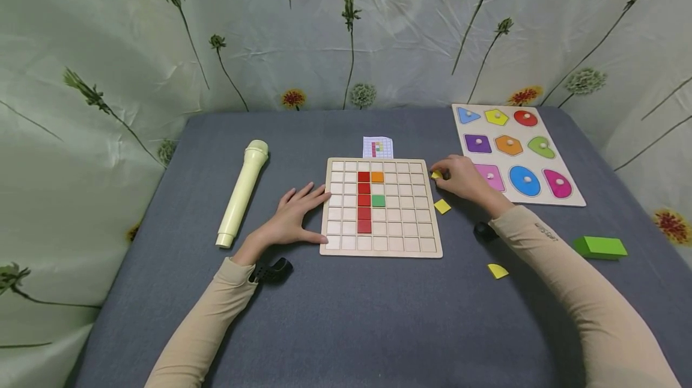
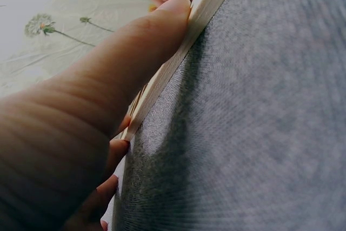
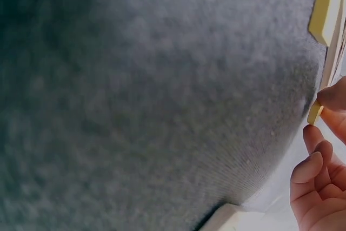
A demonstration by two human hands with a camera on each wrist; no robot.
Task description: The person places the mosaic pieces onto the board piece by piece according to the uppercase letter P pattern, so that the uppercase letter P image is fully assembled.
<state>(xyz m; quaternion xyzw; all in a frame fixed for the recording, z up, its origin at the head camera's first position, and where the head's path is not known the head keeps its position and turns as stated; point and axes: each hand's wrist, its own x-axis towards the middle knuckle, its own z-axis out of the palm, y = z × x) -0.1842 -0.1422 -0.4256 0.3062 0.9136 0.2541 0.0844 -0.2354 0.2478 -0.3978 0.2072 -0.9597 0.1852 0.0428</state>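
Lying on the grey worktop [image 1: 378,316], one wooden grid board [image 1: 381,250], with five red tiles [image 1: 364,201] in one column, one orange tile [image 1: 377,176] and one green tile [image 1: 378,200] set in its cells. Resting flat against the board's left edge, the left hand [image 1: 296,214], fingers straight and spread, thumb along the lower corner, gripping nothing. Pinching one small yellow tile [image 1: 436,175] between thumb and fingertips, just beside the board's right edge, the right hand [image 1: 464,179]. Lying loose on the worktop, two more yellow pieces: one square [image 1: 442,206] near the board's right side and one rounded piece [image 1: 497,270] further toward the person. Standing behind the board, one small pattern card [image 1: 377,147]. Lying to the left, one pale green tube [image 1: 241,193]; to the right, one shape puzzle board [image 1: 573,199] with nine coloured knob pieces, and one green block [image 1: 600,247]. Showing only in the left wrist view, the thumb [image 2: 135,52] pressing along the board's thin side edge [image 2: 178,63], with the other hand far behind, blurred. Showing only in the right wrist view, the yellow tile [image 3: 314,114] seen edge-on, clamped between the fingertips [image 3: 331,98] just above the cloth, and another yellow piece [image 3: 326,9] nearby. Counting of tiles and of puzzle pieces being possible in the head view only.
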